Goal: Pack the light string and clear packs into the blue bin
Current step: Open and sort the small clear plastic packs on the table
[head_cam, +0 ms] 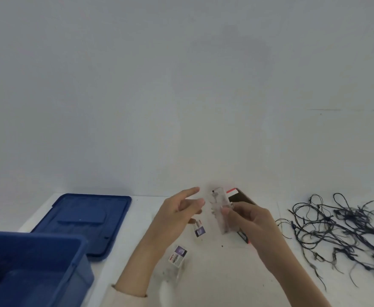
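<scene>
Fingers, right: the thumb and fingertips (226, 211) of the right hand (250, 220) pinch a clear pack (219, 204), held roughly upright above the table (215, 273).
Fingers, left: the left hand (177, 216) is loosely spread and holds nothing. Its index finger reaches toward the held pack without touching it.
Arms: both forearms rise from the lower edge and converge. A pale sleeve (124, 295) shows at the left arm.
Other packs: a second pack (200, 228) lies below the left fingertips, and a third pack (177, 259) lies beside the left forearm.
Light string (341, 227): a dark tangle on the table, far right.
Blue bin (33, 269): lower left, open, with its lid (86, 220) flat behind it.
Box (239, 196): brown with a red edge, behind the right hand.
</scene>
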Motion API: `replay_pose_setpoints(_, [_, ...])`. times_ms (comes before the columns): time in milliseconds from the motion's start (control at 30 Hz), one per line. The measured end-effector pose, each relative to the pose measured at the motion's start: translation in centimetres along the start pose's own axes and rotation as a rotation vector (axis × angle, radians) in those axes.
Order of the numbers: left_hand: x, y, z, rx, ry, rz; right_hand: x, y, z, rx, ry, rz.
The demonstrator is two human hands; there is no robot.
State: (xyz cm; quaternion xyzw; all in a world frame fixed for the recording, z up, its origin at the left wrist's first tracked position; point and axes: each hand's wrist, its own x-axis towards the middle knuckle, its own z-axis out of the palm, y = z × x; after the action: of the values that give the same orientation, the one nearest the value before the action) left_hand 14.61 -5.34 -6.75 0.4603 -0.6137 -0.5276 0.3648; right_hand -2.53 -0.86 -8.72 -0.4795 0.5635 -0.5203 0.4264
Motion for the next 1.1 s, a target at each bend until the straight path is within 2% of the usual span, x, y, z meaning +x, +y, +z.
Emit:
replay_pose_setpoints(133, [1.4, -2.3, -0.7, 0.135, 0.055, -0.041, 1.5, 2.9, 0.5, -0.02, 0.088, 0.091])
replay_pose_setpoints(267, [2.8, -5.1, -0.6, 0.461, 0.124, -0.002, 2.9, 5.1, 0.9, -0.044, 0.166, 0.182])
replay_pose_setpoints(333, [3.7, -6.4, -0.2, 0.662, 0.058, 0.028, 3.4, 6.0, 1.1, -0.074, 0.17, 0.22])
replay_pose_setpoints(467, [6.0, -9.3, 1.2, 0.995, -0.212, -0.023, 4.3, 7.1, 1.6, -0.087, 0.182, 0.276])
replay_pose_setpoints(633, [8.3, -11.5, 2.1, 1.134, -0.321, -0.04, 5.0, 7.3, 1.7, -0.109, 0.203, 0.273])
replay_pose_setpoints(767, [8.8, -11.7, 2.5, 1.055, -0.279, 0.02, 5.0, 7.2, 1.2, -0.058, 0.223, 0.232])
replay_pose_setpoints(900, [7.0, -10.4, 2.2, 0.638, -0.129, 0.146, 4.7, 5.7, 0.7, 0.058, 0.219, 0.119])
replay_pose_setpoints(1100, [4.6, -8.1, 2.2, 0.346, -0.009, 0.279, 3.9, 3.5, 1.7, 0.035, 0.141, 0.024])
